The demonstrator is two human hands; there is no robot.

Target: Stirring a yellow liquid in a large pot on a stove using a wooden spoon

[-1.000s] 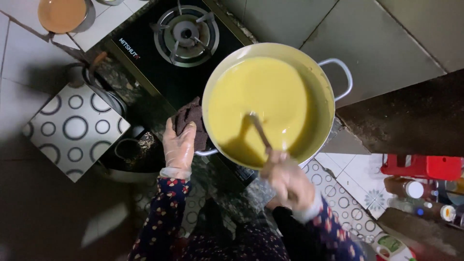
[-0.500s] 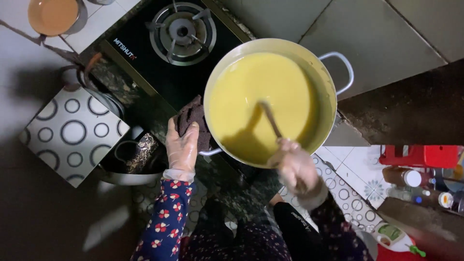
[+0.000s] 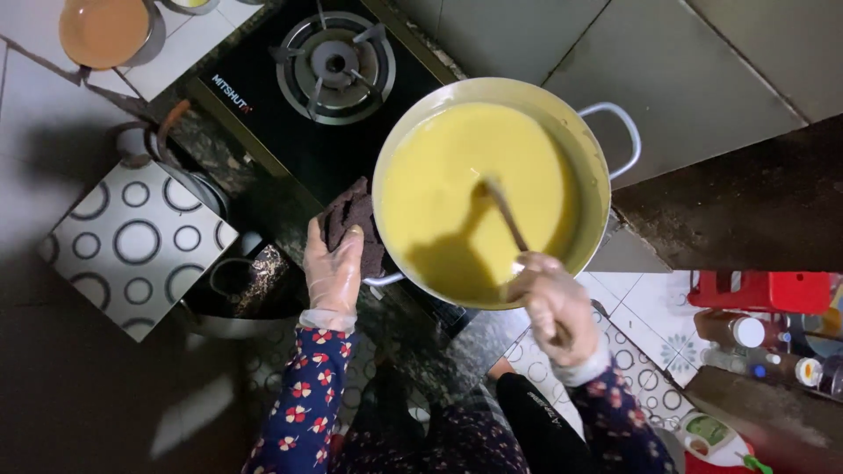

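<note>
Head camera looks straight down at a cooktop, and reading from the left: a round metal bowl of orange-brown liquid (image 3: 104,31) sits at the top corner, a white tile patterned with dark rings (image 3: 132,246) lies below it, and the black gas burner with its metal grate (image 3: 334,66) stands unlit beside the pot. The left hand (image 3: 334,268), in a thin clear glove, presses a dark brown folded cloth (image 3: 351,224) flat against the near handle side of the wide pale-metal pot of smooth yellow batter (image 3: 479,193), fingers laid together rather than spread, steadying the rim. Compared with half a second ago, that hand has barely shifted, while the thin wooden stirring stick (image 3: 505,215) has swung: its submerged tip now sits nearer the centre of the batter, and a second ago it lay lower and further left, so the stirring appears to be a continuing circular sweep, not yet finished. The stick's long axis runs diagonally, its tip pointing up and to the left into the batter, its handle end down and right over the near rim. The right hand (image 3: 558,307) closes in a fist around that upper end. Far right, a red plastic stool (image 3: 760,290) and some capped bottles (image 3: 746,332) stand on the floor.
</note>
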